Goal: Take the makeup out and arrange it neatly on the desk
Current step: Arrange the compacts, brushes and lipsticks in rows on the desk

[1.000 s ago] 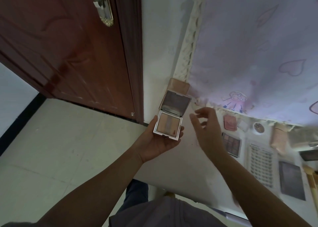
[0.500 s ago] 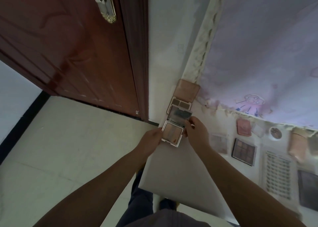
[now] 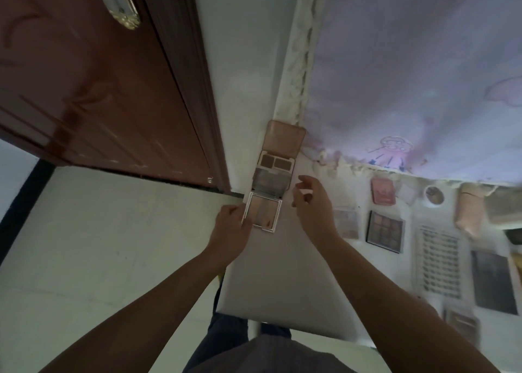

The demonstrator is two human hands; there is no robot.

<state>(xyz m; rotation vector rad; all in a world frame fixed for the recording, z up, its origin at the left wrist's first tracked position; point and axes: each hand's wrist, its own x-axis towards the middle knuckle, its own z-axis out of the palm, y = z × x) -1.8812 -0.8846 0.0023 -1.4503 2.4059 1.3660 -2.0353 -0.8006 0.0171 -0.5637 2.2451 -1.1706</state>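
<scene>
An open white-framed blush palette (image 3: 264, 213) lies on the white desk (image 3: 282, 282) near its left edge, its mirrored lid raised toward the wall. My left hand (image 3: 230, 230) touches the palette's left side with its fingers curled against the frame. My right hand (image 3: 312, 206) hovers just right of the palette, fingers loosely curled, holding nothing. Behind the palette stands an open pink brow compact (image 3: 278, 155) against the wall.
Laid out to the right are a pale palette (image 3: 347, 223), a dark eyeshadow palette (image 3: 384, 230), a pink compact (image 3: 382, 191), a round pot (image 3: 434, 194), a lash sheet (image 3: 439, 262) and a dark flat case (image 3: 494, 280). A curtain (image 3: 423, 75) hangs behind; a wooden door (image 3: 93, 75) stands left.
The blush palette went from my left palm in the air down onto the desk in front of the brow compact. My right hand let go of it and drew back to the right.
</scene>
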